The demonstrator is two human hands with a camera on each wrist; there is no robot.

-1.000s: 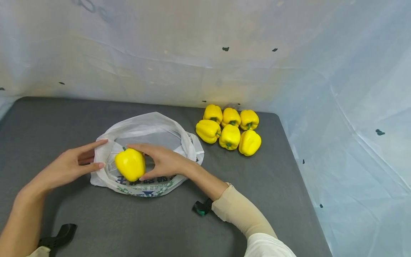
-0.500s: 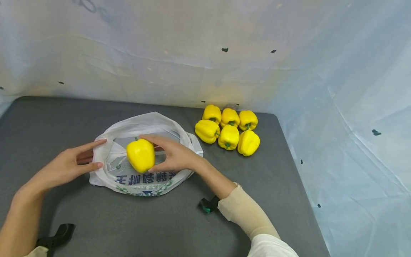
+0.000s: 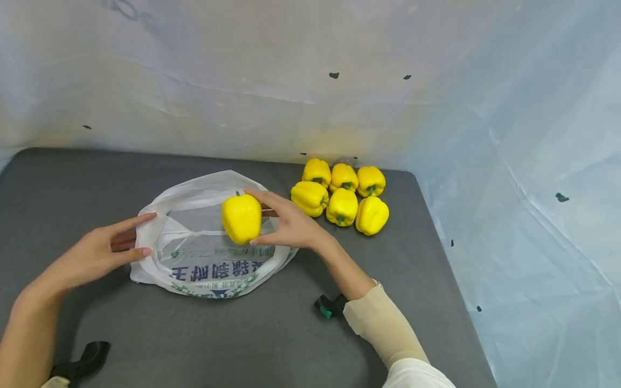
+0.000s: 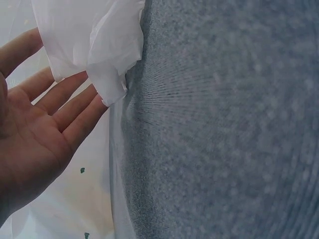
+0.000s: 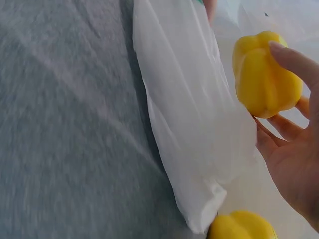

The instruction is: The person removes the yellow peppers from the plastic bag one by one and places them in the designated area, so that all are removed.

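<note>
My right hand [image 3: 296, 223] grips a yellow bell pepper [image 3: 241, 218] between thumb and fingers, its green stem pointing up. In the head view this pepper overlaps the right part of the white plastic bag's mouth. The right wrist view shows the pepper [image 5: 266, 74] raised above the bag's side [image 5: 194, 109]. At the left end of the bag [image 3: 160, 272], my left hand [image 3: 99, 253] touches the rim with fairly straight fingers and thumb spread apart. The left wrist view shows the fingertips partly hidden behind the bag plastic [image 4: 89, 40]. Dark printing shows through the bag's wide mouth.
Several yellow bell peppers [image 3: 342, 207] lie in two rows at the back right of the dark grey table [image 3: 218, 345]. Pale plastic sheeting [image 3: 271, 81] rises behind the table and along its right side. Black wrist mounts [image 3: 331, 306] sit on both forearms.
My right hand has moved the pepper up and to the right, from the left part of the bag's mouth toward its right end. The left hand has stayed at the bag's rim.
</note>
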